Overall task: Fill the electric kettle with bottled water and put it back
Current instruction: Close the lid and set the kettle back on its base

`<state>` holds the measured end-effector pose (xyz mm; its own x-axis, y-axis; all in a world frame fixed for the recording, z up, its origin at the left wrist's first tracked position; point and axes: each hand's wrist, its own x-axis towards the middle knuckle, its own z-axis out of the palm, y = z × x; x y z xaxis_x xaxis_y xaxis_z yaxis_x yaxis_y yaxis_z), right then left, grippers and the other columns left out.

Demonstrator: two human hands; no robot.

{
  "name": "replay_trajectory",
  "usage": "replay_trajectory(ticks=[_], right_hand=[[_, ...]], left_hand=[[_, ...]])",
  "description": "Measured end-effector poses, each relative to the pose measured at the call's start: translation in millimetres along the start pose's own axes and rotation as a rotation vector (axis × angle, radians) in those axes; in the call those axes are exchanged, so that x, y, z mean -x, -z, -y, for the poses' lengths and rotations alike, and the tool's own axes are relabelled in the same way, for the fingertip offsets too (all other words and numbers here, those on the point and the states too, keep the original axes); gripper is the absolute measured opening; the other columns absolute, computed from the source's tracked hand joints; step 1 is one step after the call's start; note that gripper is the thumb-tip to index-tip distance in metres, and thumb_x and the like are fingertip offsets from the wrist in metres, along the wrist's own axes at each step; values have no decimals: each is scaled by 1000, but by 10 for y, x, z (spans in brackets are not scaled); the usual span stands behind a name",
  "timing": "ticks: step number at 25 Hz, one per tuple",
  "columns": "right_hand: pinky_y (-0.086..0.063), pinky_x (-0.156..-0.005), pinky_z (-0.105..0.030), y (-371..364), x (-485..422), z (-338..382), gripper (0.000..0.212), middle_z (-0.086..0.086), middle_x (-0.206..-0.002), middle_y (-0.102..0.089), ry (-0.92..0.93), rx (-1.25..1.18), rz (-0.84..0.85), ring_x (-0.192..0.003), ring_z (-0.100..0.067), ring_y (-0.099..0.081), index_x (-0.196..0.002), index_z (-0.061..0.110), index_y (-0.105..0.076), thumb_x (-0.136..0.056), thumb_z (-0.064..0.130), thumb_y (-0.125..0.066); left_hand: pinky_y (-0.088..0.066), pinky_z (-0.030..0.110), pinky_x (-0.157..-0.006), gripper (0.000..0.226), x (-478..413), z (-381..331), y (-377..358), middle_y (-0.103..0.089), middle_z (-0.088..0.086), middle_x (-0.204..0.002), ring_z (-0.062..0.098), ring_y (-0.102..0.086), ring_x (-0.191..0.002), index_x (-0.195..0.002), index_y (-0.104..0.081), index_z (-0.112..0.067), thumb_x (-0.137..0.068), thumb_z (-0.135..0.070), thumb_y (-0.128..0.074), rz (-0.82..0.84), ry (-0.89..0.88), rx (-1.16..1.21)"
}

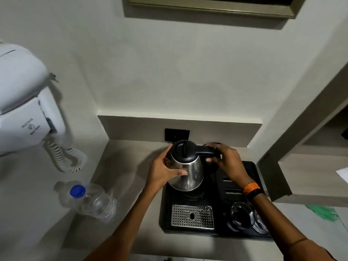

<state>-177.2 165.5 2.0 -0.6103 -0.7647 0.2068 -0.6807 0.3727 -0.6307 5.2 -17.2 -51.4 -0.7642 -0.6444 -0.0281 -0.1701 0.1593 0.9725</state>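
Note:
A steel electric kettle (190, 172) with a black lid, which is down, stands over its round base on a black tray (167, 213). My right hand (226, 162) is wrapped around the kettle's black handle. My left hand (165, 170) presses flat against the kettle's left side, thumb across the steel. A clear water bottle (94, 201) with a blue cap stands on the counter to the left, apart from both hands.
The tray also carries a perforated metal drip grille (192, 216) and upturned glasses (243, 215) at its front right. A black wall socket (177, 134) sits behind the kettle. A white wall-mounted hair dryer (24, 102) with a coiled cord hangs at the left. A shelf edge (273, 178) rises on the right.

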Motion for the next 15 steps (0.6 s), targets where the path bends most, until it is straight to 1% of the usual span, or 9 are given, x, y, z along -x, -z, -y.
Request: replay_trajectory(ticks=[2, 4, 7, 9, 10, 12, 13, 14, 15], right_hand=[[-52, -90, -31, 97, 119, -115, 51, 0, -113, -73, -41, -24, -23, -101, -13, -64, -121, 20, -70, -73, 11, -84], [-52, -90, -30, 128, 200, -175, 50, -2, -111, -74, -77, -51, -38, -101, -16, -66, -121, 18, -70, -74, 11, -84], [-53, -93, -30, 129, 287, -268, 51, 1, -111, -74, -145, -100, -17, -103, -16, -67, -122, 21, -70, -73, 13, -86], [-51, -96, -26, 114, 331, -318, 51, 9, -112, -72, -190, -170, 26, -105, -8, -66, -120, 27, -70, -73, 13, -86], [-51, -99, -25, 112, 339, -341, 49, 12, -114, -71, -215, -250, 56, -107, -4, -65, -120, 29, -69, -75, 14, -85], [-49, -103, -23, 131, 331, -310, 37, 13, -122, -69, -287, -491, 131, -114, 1, -62, -122, 29, -69, -86, 24, -76], [-46, -103, -22, 137, 317, -298, 31, 13, -126, -67, -336, -611, 153, -119, 0, -60, -125, 28, -69, -94, 30, -66], [-42, -105, -22, 128, 297, -311, 30, 13, -129, -65, -382, -715, 155, -125, -3, -56, -126, 27, -68, -100, 31, -54], [-40, -108, -25, 109, 281, -330, 32, 12, -131, -63, -412, -792, 153, -131, -8, -52, -126, 25, -68, -103, 28, -47]], left_hand=[[-52, 44, -107, 107, -1, -6, -188, -71, -15, -125, 12, -64, -122, -127, -59, -55, -30, -47, -102, 17, -4, 17], [-52, 44, -107, 105, -20, 25, -277, -70, -14, -125, 13, -63, -122, -122, -55, -66, -30, -52, -101, 22, -4, 0], [-52, 46, -106, 110, -8, 67, -343, -67, -11, -129, 15, -62, -123, -127, -48, -67, -30, -57, -100, 42, -3, -65], [-52, 45, -106, 110, 66, 71, -371, -65, -13, -130, 16, -61, -124, -131, -46, -65, -34, -57, -99, 29, -23, -99], [-51, 43, -108, 109, 99, 85, -386, -64, -15, -131, 14, -59, -126, -131, -46, -66, -35, -57, -98, 23, -35, -95], [-48, 41, -112, 108, 148, 85, -397, -60, -18, -136, 9, -54, -132, -130, -43, -69, -38, -57, -98, 20, -53, -89], [-47, 42, -112, 108, 168, 58, -395, -58, -18, -138, 8, -53, -134, -130, -42, -70, -38, -57, -98, 24, -46, -95], [-47, 43, -112, 108, 151, 94, -397, -58, -18, -139, 7, -52, -134, -130, -41, -70, -39, -58, -97, 24, -49, -94], [-47, 43, -112, 109, 164, 75, -384, -57, -19, -140, 7, -52, -134, -131, -41, -69, -39, -57, -98, 26, -34, -100]])
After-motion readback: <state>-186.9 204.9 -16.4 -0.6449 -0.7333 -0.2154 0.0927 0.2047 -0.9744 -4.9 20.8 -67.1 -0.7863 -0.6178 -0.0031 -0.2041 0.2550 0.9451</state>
